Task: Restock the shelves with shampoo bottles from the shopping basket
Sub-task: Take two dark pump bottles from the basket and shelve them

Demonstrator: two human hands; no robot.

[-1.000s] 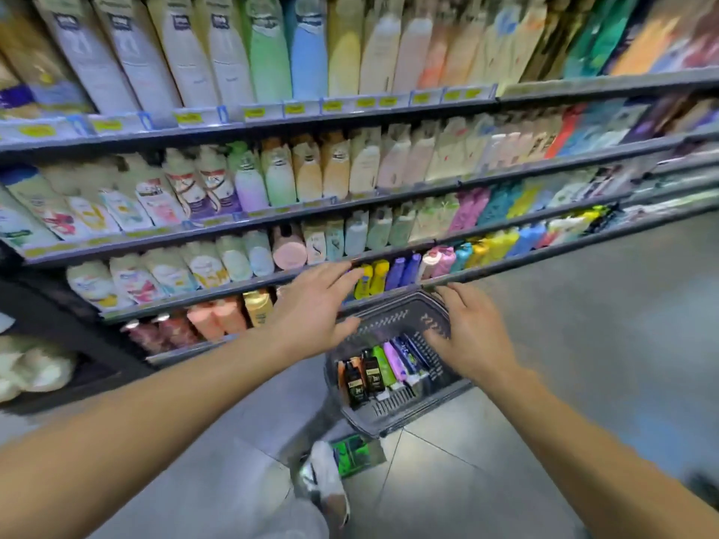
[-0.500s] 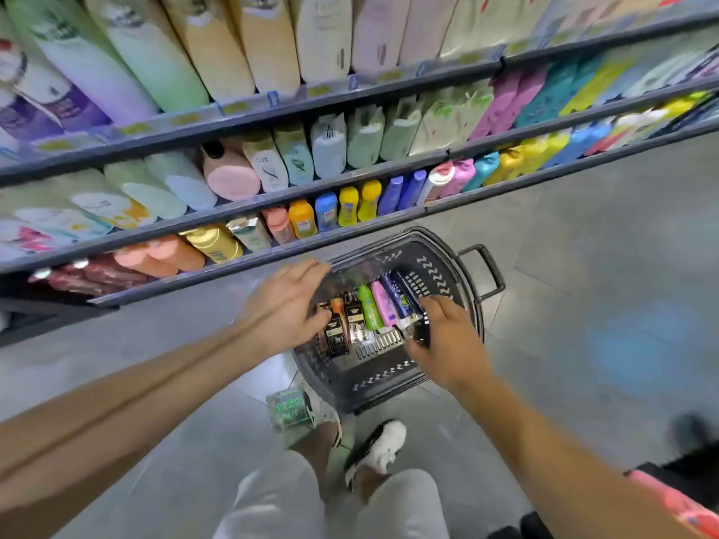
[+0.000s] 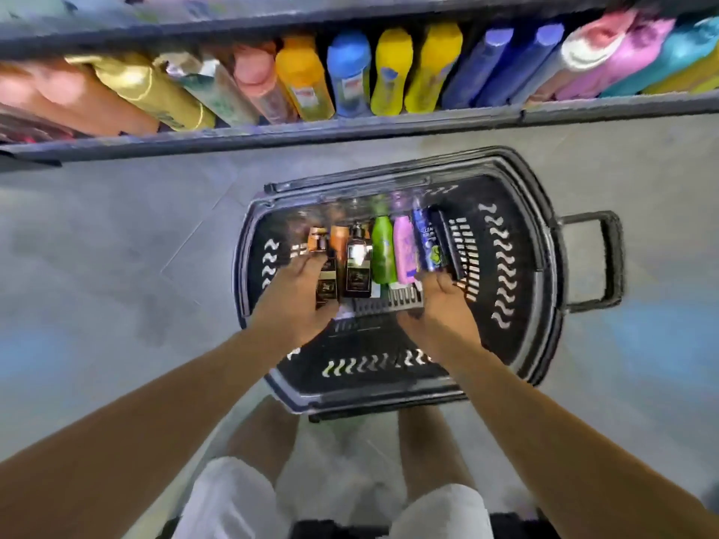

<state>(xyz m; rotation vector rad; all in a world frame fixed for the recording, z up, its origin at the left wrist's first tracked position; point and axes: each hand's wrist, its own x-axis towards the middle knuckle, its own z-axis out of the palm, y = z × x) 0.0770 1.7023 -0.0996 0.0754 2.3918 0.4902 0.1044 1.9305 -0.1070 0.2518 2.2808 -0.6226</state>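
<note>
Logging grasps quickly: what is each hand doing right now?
Left hand: grips a dark bottle in the basket.
Right hand: reaching among the bottles; grip cannot be told.

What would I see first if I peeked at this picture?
You'd spot two bare hands, the left hand and the right hand, reaching down into a black shopping basket on the grey floor. Inside it lies a row of bottles, with a bright green bottle and a pink bottle side by side in the middle. Above, the bottom shelf holds a colourful row of yellow, blue and pink bottles.
</note>
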